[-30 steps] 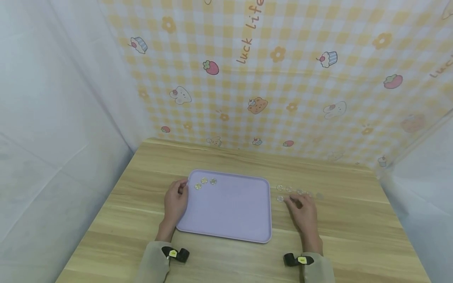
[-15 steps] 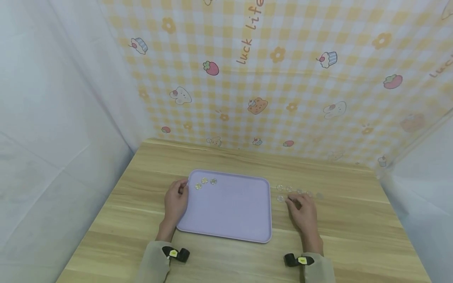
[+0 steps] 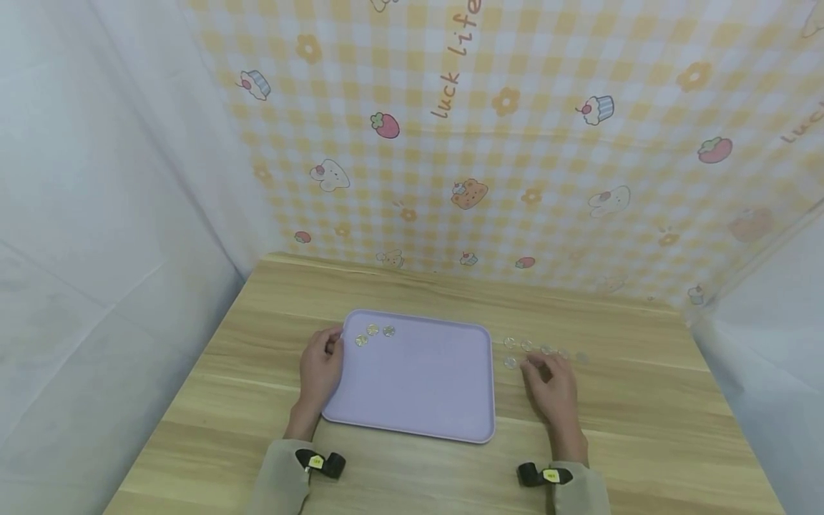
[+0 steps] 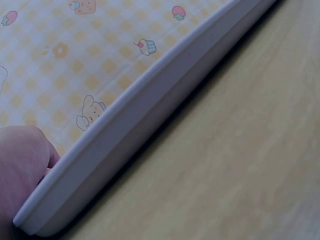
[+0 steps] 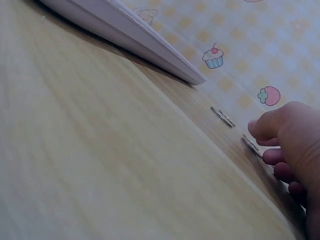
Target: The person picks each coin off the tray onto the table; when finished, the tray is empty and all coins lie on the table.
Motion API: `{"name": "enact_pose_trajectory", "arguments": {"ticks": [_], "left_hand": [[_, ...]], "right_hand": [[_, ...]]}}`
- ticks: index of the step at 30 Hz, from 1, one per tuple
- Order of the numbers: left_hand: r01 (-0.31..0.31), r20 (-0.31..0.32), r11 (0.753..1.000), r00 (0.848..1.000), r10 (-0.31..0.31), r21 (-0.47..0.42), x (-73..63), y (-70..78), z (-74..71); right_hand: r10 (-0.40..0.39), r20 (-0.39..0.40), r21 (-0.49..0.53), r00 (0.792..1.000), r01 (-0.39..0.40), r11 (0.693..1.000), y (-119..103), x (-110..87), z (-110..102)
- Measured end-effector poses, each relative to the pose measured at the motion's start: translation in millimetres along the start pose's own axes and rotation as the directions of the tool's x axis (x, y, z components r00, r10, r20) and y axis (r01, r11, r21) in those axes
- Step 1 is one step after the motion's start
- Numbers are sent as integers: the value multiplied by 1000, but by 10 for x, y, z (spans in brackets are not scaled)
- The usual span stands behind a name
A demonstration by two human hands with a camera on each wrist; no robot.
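Observation:
A shallow lilac tray [image 3: 412, 386] lies flat on the table. My left hand [image 3: 320, 366] holds its left rim with bent fingers; in the left wrist view, part of that hand [image 4: 22, 165] shows behind the tray's raised side [image 4: 125, 130]. Three coins, two of them golden [image 3: 373, 330], lie at the tray's far left corner. My right hand [image 3: 552, 386] is beside the tray's right side, fingers loosely bent over the table near several silvery coins [image 3: 511, 363]. In the right wrist view, the right thumb [image 5: 265, 125] hovers above flat coins [image 5: 250, 145], apart from the fingers.
The wooden table [image 3: 618, 422] backs onto a yellow checked cloth [image 3: 418, 157]. White sheets [image 3: 116, 250] hang at both sides. A row of silvery coins [image 3: 526, 345] runs to the right beyond my right hand.
My right fingertips have drawn slightly to the right, away from the nearest silvery coin. The left hand, the tray and its three coins stay in place.

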State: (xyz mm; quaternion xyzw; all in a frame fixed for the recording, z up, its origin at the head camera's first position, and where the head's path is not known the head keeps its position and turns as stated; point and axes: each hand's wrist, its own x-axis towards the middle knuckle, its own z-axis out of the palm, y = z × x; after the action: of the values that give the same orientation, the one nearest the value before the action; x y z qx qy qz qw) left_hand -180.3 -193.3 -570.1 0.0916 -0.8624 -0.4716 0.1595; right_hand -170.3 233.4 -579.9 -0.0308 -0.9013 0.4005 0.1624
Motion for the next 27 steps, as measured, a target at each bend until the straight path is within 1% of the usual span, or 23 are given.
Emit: {"name": "enact_pose_trajectory", "arguments": {"ticks": [6, 10, 19, 24, 27], "left_hand": [[-7, -1, 1000, 1000, 7, -5, 0, -7, 10], [-10, -4, 1000, 1000, 10, -16, 1, -8, 8], [-7, 5, 999, 1000, 7, -32, -2, 10, 0], [0, -1, 1000, 1000, 0, -25, -3, 4, -5], [3, -2, 1000, 1000, -3, -21, -7, -1, 1]], "right_hand": [[73, -21, 10, 997, -73, 997, -2, -13, -3], [98, -39, 22, 994, -97, 995, -24, -18, -7], [98, -122, 98, 988, -87, 991, -73, -25, -36], [120, -155, 133, 981, -100, 986, -88, -34, -35], [119, -173, 149, 978, -93, 984, -81, -38, -38]]}}
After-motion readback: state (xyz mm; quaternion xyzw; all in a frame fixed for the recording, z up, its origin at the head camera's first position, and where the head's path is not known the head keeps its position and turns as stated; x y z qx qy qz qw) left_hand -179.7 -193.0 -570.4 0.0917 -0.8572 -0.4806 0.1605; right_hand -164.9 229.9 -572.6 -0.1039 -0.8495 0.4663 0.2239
